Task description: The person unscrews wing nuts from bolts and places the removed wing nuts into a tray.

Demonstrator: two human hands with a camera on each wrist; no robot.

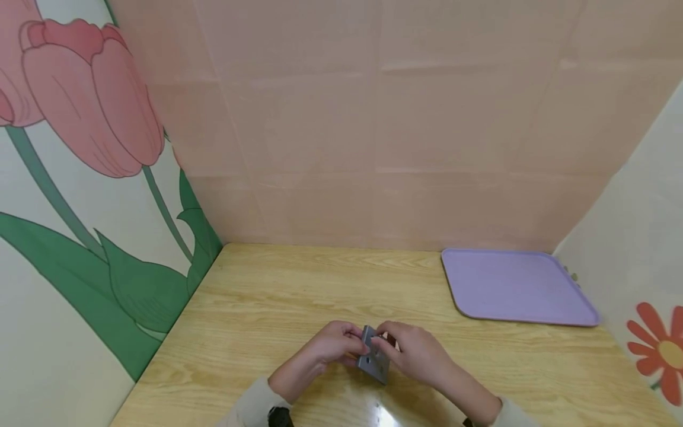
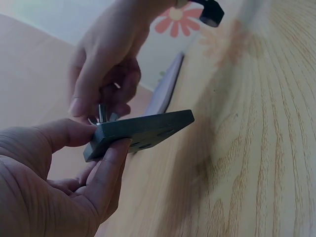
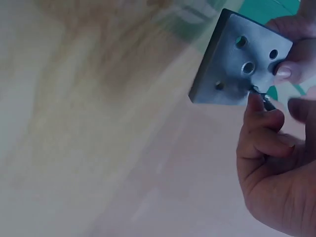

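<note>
A grey metal plate (image 1: pixel 376 366) with several round holes is held tilted above the table, close to the person's front. My left hand (image 1: pixel 337 344) pinches it near one corner, thumb on one face and fingers on the other, as the left wrist view shows. A small metal wing nut (image 2: pixel 101 116) stands out from the plate at that end. The right hand (image 1: pixel 418 354) has its curled fingertips around this wing nut. In the right wrist view, the holed face of the plate (image 3: pixel 224 61) is turned to the camera, and the index fingertip touches the wing nut (image 3: pixel 266 101).
A purple tray (image 1: pixel 520 284) lies at the back right of the wooden table (image 1: pixel 299 284). A pink-beige wall covering (image 1: pixel 373 130) closes off the back. Side panels with a painted tulip (image 1: pixel 91 95) and a red flower (image 1: pixel 664 350) stand left and right.
</note>
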